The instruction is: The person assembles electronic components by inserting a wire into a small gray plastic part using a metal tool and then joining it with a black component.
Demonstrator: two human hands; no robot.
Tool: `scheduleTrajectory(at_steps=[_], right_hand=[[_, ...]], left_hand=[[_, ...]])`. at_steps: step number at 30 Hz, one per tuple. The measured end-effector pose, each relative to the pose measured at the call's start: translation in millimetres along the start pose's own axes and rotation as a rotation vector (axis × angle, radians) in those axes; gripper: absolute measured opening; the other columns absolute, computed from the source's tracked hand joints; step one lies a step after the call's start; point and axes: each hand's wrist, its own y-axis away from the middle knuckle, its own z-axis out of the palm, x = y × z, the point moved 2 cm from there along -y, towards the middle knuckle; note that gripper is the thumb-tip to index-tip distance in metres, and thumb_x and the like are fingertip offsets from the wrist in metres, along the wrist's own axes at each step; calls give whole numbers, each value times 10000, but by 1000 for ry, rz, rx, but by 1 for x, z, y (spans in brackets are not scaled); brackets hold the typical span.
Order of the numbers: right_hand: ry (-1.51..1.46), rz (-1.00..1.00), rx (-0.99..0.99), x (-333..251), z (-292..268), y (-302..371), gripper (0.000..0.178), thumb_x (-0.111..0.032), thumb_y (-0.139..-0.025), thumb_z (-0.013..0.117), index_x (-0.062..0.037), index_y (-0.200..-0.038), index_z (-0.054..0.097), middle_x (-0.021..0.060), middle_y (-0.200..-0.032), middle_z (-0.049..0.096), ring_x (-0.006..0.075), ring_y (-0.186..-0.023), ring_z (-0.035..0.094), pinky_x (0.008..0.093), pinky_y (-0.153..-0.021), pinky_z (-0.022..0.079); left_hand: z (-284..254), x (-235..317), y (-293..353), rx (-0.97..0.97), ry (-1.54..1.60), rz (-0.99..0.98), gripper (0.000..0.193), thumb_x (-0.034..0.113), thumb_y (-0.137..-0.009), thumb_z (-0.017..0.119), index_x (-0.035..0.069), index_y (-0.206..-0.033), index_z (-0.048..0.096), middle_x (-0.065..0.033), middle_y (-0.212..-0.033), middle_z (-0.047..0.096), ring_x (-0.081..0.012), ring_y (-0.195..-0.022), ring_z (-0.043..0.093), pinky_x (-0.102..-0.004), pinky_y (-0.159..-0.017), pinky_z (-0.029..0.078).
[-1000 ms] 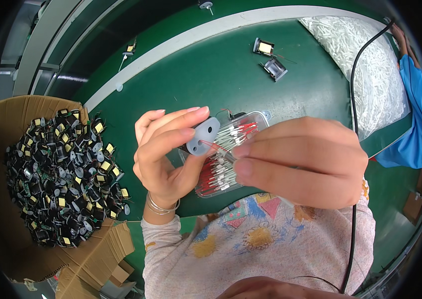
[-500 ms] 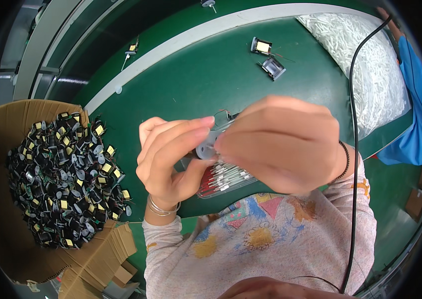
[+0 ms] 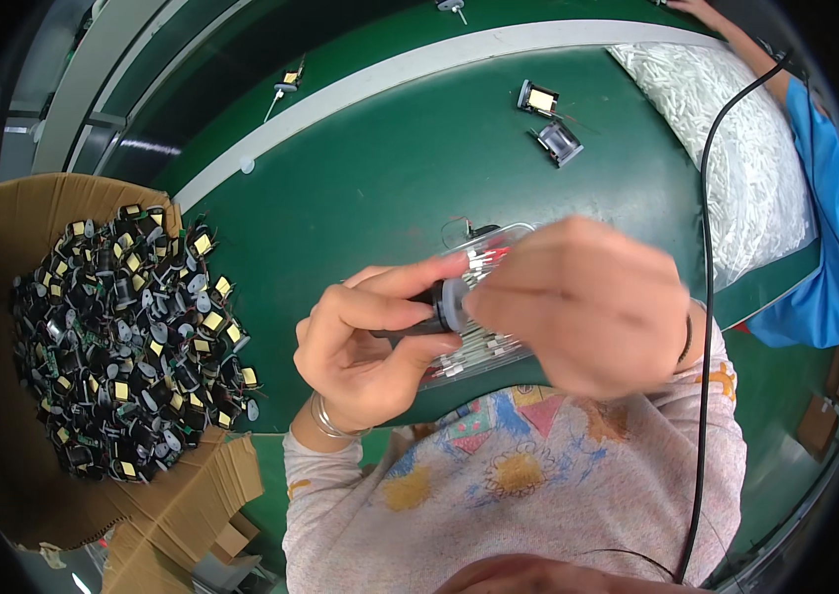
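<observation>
In my left hand [image 3: 370,342] I grip a small black unit [image 3: 425,309] between thumb and fingers, with its round grey end disc [image 3: 453,305] facing right. My right hand [image 3: 583,307] is blurred and its fingertips come together right beside that disc. Whatever they pinch is hidden. Below both hands lies a clear plastic tray [image 3: 522,230] holding several thin white pieces [image 3: 484,348] and some red ones. At the tray's far edge sits a dark part with a thin wire [image 3: 480,231], partly hidden.
A cardboard box [image 3: 3,198] at the left is heaped with small black units [image 3: 132,337]. Two units [image 3: 560,145] lie farther back on the green table [image 3: 370,158]. A bag of white pieces [image 3: 736,158] fills the back right. A black cable [image 3: 707,297] crosses the right side. Another person's arm [image 3: 751,45] reaches in behind.
The unit in my left hand has turned, its disc now facing right instead of up toward me. Both hands appear slightly lower and farther right. Another person's arm now reaches farther in.
</observation>
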Motion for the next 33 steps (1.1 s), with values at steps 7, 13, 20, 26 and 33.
scheduleTrajectory(at_steps=[7,13,20,26,33], right_hand=[[-203,50,33,13,11,0,320,119,-532,581,21,-826,660,106,-794,635,245,-672,609,307,-581,515],[-175,13,-1,20,22,-10,265,77,-552,608,33,-807,667,99,-742,633,223,-649,611,301,-578,511],[-417,545,-65,103,90,-24,104,-45,-763,688,12,-849,681,72,-804,680,125,-726,634,255,-686,507],[-908,1138,181,299,112,-7,327,-87,-891,544,42,-1191,519,139,-1149,591,214,-976,617,348,-910,515],[-907,1399,-29,333,99,13,479,-173,-941,493,1,-1351,317,185,-1227,546,147,-921,620,257,-830,544]], left_hand=[[0,-3,1,100,139,-77,305,-114,-652,718,-22,-822,482,-310,-1009,620,-239,-854,652,-301,-728,517],[-5,-6,-1,140,159,-101,289,-69,-695,730,-23,-847,489,-279,-1034,625,-229,-907,646,-288,-762,516],[-54,-67,-23,262,-174,-144,341,77,-794,693,5,-1058,491,-172,-1093,623,-221,-952,623,-283,-823,479],[-163,-47,31,94,-1608,-222,101,162,-783,661,99,-851,621,-54,-906,606,-277,-953,506,-377,-834,401],[-227,-48,61,-248,-2056,-392,246,24,-689,607,150,-896,649,-52,-1231,472,-272,-1183,399,-447,-927,329]])
